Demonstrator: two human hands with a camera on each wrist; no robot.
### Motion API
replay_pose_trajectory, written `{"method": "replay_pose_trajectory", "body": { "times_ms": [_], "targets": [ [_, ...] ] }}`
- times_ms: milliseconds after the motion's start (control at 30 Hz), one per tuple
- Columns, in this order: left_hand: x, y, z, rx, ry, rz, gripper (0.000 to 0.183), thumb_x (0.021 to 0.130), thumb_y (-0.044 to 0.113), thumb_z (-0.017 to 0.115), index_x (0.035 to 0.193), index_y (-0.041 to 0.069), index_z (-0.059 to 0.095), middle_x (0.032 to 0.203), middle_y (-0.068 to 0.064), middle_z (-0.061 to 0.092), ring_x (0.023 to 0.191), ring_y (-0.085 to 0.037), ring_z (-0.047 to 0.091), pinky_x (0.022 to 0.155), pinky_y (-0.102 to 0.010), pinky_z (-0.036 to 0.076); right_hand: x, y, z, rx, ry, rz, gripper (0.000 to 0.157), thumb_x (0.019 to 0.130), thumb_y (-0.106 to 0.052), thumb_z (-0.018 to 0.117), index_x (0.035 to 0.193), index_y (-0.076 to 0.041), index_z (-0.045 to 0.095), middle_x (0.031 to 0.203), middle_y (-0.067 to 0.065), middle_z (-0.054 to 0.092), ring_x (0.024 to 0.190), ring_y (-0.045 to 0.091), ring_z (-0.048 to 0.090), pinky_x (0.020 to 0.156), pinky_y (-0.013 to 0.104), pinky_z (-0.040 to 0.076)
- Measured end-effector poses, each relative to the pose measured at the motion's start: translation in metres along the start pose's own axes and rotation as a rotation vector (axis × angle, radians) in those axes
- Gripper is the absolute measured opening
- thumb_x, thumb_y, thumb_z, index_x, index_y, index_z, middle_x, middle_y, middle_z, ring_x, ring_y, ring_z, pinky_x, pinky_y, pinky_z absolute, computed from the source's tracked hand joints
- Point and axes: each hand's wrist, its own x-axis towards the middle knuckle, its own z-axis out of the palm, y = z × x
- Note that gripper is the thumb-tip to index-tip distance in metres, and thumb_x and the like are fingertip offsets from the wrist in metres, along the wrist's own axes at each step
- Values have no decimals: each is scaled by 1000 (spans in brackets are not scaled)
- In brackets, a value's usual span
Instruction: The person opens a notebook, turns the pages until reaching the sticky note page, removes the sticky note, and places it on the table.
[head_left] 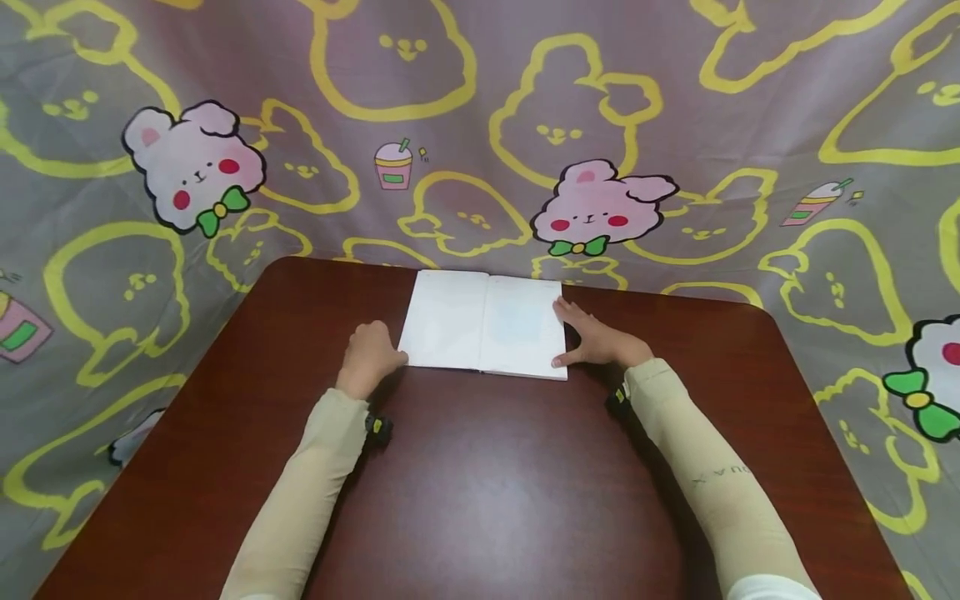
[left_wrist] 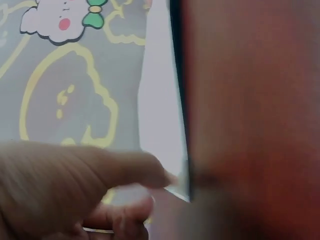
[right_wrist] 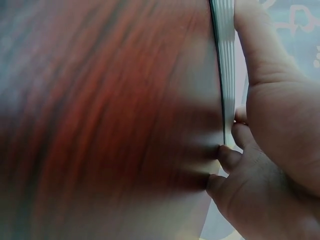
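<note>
An open book (head_left: 446,321) with mostly white pages lies flat near the table's far edge; a pale blue patch shows on its right page. At the near left corner is my left hand (head_left: 370,358), its thumb (left_wrist: 145,170) straight against the page corner and its other fingers bent loosely beside the book. My right hand (head_left: 596,337) spreads along the right side, thumb over the near right corner and fingertips at the outer edge. In the right wrist view, the page stack (right_wrist: 228,65) shows edge-on above a thin dark cover, with several fingertips beside it.
The brown wooden table (head_left: 480,492) has rounded far corners. A patterned cloth (head_left: 465,92) with yellow outlines and rabbit faces hangs behind it and on both sides. Small dark cameras are strapped at both wrists, below light sleeves (head_left: 300,492).
</note>
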Motion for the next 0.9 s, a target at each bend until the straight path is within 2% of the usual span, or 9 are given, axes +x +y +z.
{"method": "replay_pose_trajectory", "body": {
  "times_ms": [67,200,300,367,533,633,767,900],
  "targets": [
    [5,8,2,32,29,38,17,79,5,68,68,-1,57,61,-5,42,56,-21,41,46,-34,38,-1,1,0,-2,-1,0,119,84,-40,83,162,0,2,170,20,-4,156,42,-7,122,64,5],
    [19,32,17,130,99,196,16,82,3,64,68,-3,58,65,-11,51,62,-26,51,54,-41,48,-2,0,0,13,-3,-12,119,84,-39,83,161,2,3,170,21,-4,156,43,-6,122,64,4],
    [30,48,34,192,116,324,16,88,9,65,79,-4,63,79,-19,59,78,-35,61,69,-47,55,-3,-3,1,20,-5,-14,119,84,-38,84,161,3,4,170,22,-2,156,42,-6,122,64,4],
    [38,56,43,204,108,388,19,91,14,65,92,-5,66,93,-22,61,89,-38,62,77,-49,55,-2,-4,2,20,-4,-18,119,84,-38,84,161,4,4,170,23,-2,156,43,-6,122,65,3],
    [56,64,54,171,56,496,29,98,19,63,118,-2,65,117,-22,57,108,-38,57,92,-51,49,-2,-4,4,11,2,-14,119,84,-38,84,161,3,4,170,21,-2,156,42,-6,122,65,3],
    [64,63,55,198,-2,531,37,102,23,58,132,1,60,134,-23,53,126,-39,50,103,-54,44,-3,-5,3,15,1,-5,120,83,-38,85,162,2,4,170,21,-2,156,42,-7,122,65,2],
    [67,61,54,265,-114,535,54,108,33,46,154,6,41,161,-22,33,150,-41,28,120,-57,26,-4,-5,3,11,6,3,121,82,-39,85,161,2,3,170,22,-2,156,42,-6,122,65,3],
    [67,57,54,289,-211,522,61,110,43,35,163,15,24,169,-17,14,156,-41,10,125,-58,10,-4,-5,4,-3,9,7,121,83,-40,84,162,2,3,170,21,-2,156,42,-6,122,65,3]
  ]
}}
